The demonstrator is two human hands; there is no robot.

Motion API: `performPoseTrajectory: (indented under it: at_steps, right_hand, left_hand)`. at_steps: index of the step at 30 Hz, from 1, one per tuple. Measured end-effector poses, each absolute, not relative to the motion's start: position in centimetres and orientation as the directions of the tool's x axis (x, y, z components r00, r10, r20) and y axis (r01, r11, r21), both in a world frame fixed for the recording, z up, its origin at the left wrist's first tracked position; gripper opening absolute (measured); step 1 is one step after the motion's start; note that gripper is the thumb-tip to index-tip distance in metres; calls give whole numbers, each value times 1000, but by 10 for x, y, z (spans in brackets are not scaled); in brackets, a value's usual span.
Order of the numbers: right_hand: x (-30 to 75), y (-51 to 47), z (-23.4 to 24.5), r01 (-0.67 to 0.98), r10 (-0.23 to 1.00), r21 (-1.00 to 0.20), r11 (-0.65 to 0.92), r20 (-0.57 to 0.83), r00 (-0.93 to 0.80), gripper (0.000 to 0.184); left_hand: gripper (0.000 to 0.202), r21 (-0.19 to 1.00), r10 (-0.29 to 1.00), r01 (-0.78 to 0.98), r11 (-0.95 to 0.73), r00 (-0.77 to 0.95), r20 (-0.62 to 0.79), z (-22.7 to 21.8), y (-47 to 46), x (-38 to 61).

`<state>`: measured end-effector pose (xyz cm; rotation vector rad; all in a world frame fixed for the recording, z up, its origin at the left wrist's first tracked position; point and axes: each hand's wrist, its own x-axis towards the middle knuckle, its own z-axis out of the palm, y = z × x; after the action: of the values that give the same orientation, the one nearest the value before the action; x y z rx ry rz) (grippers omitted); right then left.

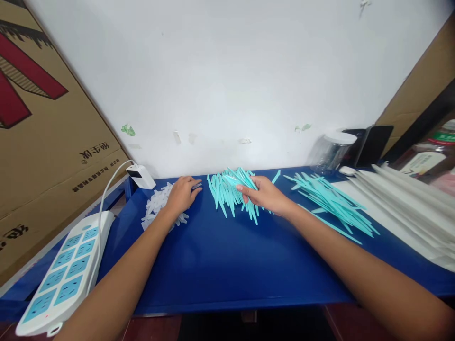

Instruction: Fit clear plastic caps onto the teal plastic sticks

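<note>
My left hand point(182, 194) rests on a heap of small clear plastic caps point(156, 207) at the left of the blue table point(227, 265); its fingers curl over something small that I cannot make out. My right hand point(266, 195) is closed in a pinch on a turquoise plastic stick at the edge of the middle pile of turquoise sticks point(229, 189). A second, looser pile of turquoise sticks point(330, 203) lies to the right of that hand.
A white power strip point(67, 274) with its cable lies at the left edge, a white charger point(141, 176) behind it. Cardboard boxes point(42, 142) lean at left. A clear jar point(330, 151), dark phones and long white sleeves point(408, 203) sit at right.
</note>
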<state>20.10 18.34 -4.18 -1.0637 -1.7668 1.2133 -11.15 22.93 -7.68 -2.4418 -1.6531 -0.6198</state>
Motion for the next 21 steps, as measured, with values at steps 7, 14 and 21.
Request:
performPoseTrajectory:
  at_steps: [7, 14, 21]
  right_hand:
    - [194, 177, -43, 174, 890, -969, 175, 81, -449, 45]
    - [196, 184, -56, 158, 898, -966, 203, 119, -424, 46]
    - [196, 186, -55, 168, 924, -963, 209, 138, -357, 47]
  left_hand:
    - [20, 101, 929, 955, -278, 241, 280, -87, 234, -104]
    - [16, 208, 949, 948, -241, 186, 255, -88, 237, -116]
    - [24, 321, 938, 901, -292, 204, 279, -76, 238, -125]
